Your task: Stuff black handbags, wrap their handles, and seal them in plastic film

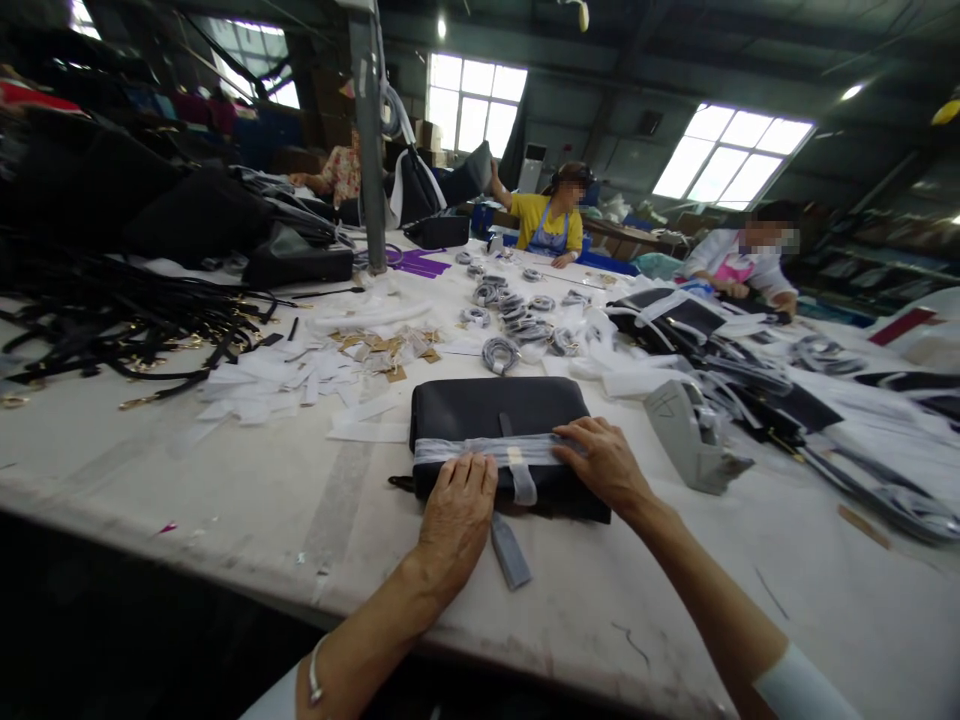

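Observation:
A black handbag [495,405] lies flat on the worktable in front of me, with a dark tab at its middle. Across it runs a strap in whitish translucent wrapping [465,450], with a loose wrap end [523,485] hanging down at its centre. My left hand [461,505] rests on the bag's lower front, its outstretched fingers together on the wrapped strap. At the strap's right end, my right hand [600,460] has thumb and forefinger closed on the wrapping, the other fingers over the bag. A grey tag-like strip [511,550] sticks out below the bag.
A grey tape dispenser [686,435] stands to the right. White paper strips [277,380] and black straps with gold clasps [187,330] lie left. Beyond are coiled wrapped straps [499,354], a metal post [367,150] and co-workers. More black bags [765,375] lie right.

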`<state>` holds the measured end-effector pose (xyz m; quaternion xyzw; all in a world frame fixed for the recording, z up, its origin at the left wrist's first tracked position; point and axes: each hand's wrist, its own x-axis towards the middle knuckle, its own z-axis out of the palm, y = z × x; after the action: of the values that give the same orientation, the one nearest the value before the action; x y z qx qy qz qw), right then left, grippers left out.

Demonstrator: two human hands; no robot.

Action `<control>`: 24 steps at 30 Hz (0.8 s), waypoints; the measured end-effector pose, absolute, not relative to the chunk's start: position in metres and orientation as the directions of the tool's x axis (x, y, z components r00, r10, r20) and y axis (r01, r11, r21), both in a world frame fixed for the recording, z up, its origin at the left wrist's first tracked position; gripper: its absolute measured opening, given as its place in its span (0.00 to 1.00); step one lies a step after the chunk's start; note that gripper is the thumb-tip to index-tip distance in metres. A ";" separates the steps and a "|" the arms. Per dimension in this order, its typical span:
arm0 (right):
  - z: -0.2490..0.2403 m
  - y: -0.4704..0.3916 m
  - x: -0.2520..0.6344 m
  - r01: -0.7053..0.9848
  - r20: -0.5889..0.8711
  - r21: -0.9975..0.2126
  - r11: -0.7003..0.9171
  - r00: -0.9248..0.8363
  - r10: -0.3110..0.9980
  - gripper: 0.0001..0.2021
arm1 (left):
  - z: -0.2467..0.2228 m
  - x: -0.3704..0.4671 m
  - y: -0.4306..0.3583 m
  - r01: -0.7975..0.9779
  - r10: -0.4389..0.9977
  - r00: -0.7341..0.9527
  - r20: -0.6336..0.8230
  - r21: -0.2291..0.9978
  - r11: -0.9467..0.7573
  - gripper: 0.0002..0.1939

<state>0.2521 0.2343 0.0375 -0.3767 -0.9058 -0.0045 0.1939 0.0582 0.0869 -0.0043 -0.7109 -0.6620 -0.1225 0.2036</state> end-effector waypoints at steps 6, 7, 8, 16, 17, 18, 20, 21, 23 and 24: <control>0.023 0.184 0.194 0.407 0.396 -0.396 0.823 -0.733 0.553 0.11 | 0.003 0.046 0.088 0.994 0.922 0.074 0.380 0.049 -0.100 0.19; 0.018 0.178 0.188 0.393 0.402 -0.428 0.814 -0.723 0.561 0.14 | 0.005 0.042 0.088 0.987 0.927 0.082 0.367 0.099 -0.127 0.20; 0.015 0.173 0.183 0.391 0.403 -0.453 0.801 -0.712 0.575 0.16 | 0.008 0.037 0.089 0.976 0.930 0.100 0.354 0.148 -0.161 0.20; 0.018 0.171 0.184 0.422 0.329 -0.545 0.724 -0.687 0.648 0.23 | 0.047 0.005 0.102 0.988 0.909 0.027 0.416 0.128 -0.087 0.16; 0.018 0.171 0.184 0.418 0.330 -0.554 0.720 -0.684 0.651 0.23 | 0.052 0.003 0.103 0.995 0.914 0.005 0.407 0.089 -0.046 0.15; 0.018 0.171 0.183 0.413 0.331 -0.564 0.715 -0.680 0.654 0.23 | 0.055 0.000 0.105 0.998 0.924 -0.008 0.382 0.059 -0.016 0.14; 0.017 0.172 0.183 0.407 0.324 -0.594 0.694 -0.669 0.669 0.22 | 0.061 -0.006 0.107 1.000 0.950 -0.018 0.311 0.028 0.010 0.12; 0.017 0.172 0.183 0.404 0.318 -0.612 0.680 -0.662 0.679 0.21 | 0.063 -0.009 0.109 1.000 0.961 -0.018 0.275 0.026 0.012 0.10; 0.016 0.174 0.183 0.398 0.311 -0.646 0.651 -0.642 0.701 0.20 | 0.068 -0.013 0.112 0.999 0.977 -0.009 0.211 0.045 0.000 0.08; 0.016 0.175 0.182 0.396 0.308 -0.661 0.637 -0.631 0.712 0.19 | 0.070 -0.014 0.114 0.998 0.984 -0.004 0.178 0.064 -0.007 0.07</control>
<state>0.1824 0.1752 0.0164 -0.3225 -0.8592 0.2779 0.2838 -0.0144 0.1142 0.0695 -0.7045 -0.7033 -0.0863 0.0404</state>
